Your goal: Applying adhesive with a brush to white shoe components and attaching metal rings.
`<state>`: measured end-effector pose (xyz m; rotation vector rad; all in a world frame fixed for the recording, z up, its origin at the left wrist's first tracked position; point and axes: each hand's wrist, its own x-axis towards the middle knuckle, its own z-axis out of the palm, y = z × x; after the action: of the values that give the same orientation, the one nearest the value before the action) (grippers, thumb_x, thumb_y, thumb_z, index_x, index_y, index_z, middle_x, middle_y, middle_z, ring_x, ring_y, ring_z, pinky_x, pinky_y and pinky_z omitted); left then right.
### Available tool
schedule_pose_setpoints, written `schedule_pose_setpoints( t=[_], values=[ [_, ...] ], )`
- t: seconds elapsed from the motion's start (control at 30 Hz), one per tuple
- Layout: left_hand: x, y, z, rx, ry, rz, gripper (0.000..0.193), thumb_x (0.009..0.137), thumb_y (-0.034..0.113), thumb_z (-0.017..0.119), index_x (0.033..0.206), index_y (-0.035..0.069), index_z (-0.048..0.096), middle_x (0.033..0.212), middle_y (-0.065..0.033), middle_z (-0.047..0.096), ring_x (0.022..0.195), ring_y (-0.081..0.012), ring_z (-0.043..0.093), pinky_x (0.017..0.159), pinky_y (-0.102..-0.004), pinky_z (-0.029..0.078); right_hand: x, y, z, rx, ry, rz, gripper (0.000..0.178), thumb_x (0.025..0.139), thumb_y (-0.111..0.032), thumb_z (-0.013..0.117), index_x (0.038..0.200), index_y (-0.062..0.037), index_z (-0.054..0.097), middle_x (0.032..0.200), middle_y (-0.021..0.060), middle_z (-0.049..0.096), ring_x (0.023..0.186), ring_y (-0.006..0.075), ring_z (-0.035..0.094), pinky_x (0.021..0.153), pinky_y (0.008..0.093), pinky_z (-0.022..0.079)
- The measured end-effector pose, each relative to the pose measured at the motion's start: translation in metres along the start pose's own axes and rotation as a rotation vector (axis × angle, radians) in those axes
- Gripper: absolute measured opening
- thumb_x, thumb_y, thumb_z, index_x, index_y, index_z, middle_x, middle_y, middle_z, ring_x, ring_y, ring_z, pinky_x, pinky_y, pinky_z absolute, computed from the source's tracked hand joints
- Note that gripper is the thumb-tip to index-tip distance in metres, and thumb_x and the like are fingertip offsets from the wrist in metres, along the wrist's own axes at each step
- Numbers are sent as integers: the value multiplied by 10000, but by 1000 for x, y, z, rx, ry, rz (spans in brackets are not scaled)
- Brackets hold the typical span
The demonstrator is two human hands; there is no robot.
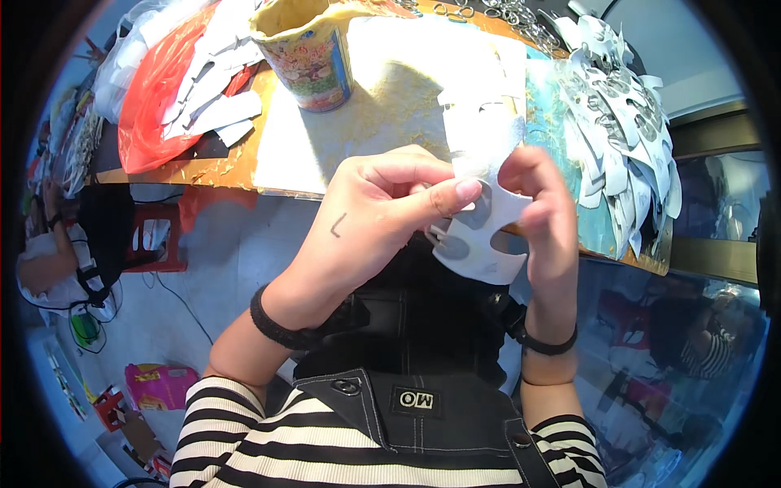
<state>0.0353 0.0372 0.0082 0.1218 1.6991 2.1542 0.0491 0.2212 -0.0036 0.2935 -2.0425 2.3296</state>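
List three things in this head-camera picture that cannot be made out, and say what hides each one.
1. Head view: the left hand and right hand cover both edges of the white cut-out sheet; its full outline is hidden.
2. Head view: the cup is cut off by the top edge, so its contents are unseen.
3. Head view: the pile of white cut-outs overlaps; single pieces cannot be counted.

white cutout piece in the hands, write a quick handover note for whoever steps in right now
Left hand: pinches the white cutout piece with thumb and forefinger.
Right hand: grips the same piece at its right edge.
The piece is held above the lap, in front of the table.
A heap of similar white pieces lies on the table's right side; a printed cup stands at the far left, with more white pieces near a red bag.
Done and left: cannot tell from this view.
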Motion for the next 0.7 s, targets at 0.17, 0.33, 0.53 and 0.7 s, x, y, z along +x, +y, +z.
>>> schedule_pose_setpoints(
  t=[0.17, 0.33, 0.53, 0.7],
  values=[
    [3, -5, -1, 3, 12, 1, 128, 848, 144, 682, 822, 19, 678, 779, 0, 589, 649, -33, 504, 541, -179, 374, 1, -2, 3, -319, -79, 100, 208, 812, -194, 713, 786, 5, 658, 641, 48, 565, 601, 101, 508, 548, 259, 394],
    [9, 2, -9, 356, 5, 206, 152, 823, 116, 703, 755, -9, 647, 748, 5, 592, 673, -33, 524, 581, -181, 402, 2, 0, -5, -474, -169, -3, 252, 811, -218, 714, 763, 10, 619, 624, 47, 531, 571, 101, 459, 525, 256, 365],
    [16, 4, -8, 357, -69, 102, 198, 805, 144, 726, 731, -14, 633, 719, 18, 566, 642, -16, 518, 555, -174, 401, 3, -1, -22, -345, -283, 215, 377, 845, -349, 679, 713, -10, 580, 660, -21, 536, 615, 46, 427, 525, 236, 349],
    [18, 13, -5, 589, -145, 316, 241, 795, 201, 740, 697, 5, 641, 707, 14, 551, 610, -28, 505, 524, -182, 379, 5, -9, -10, -119, -283, 234, 312, 794, -262, 748, 900, 20, 667, 790, -2, 644, 730, 55, 558, 653, 201, 441]
  ],
)
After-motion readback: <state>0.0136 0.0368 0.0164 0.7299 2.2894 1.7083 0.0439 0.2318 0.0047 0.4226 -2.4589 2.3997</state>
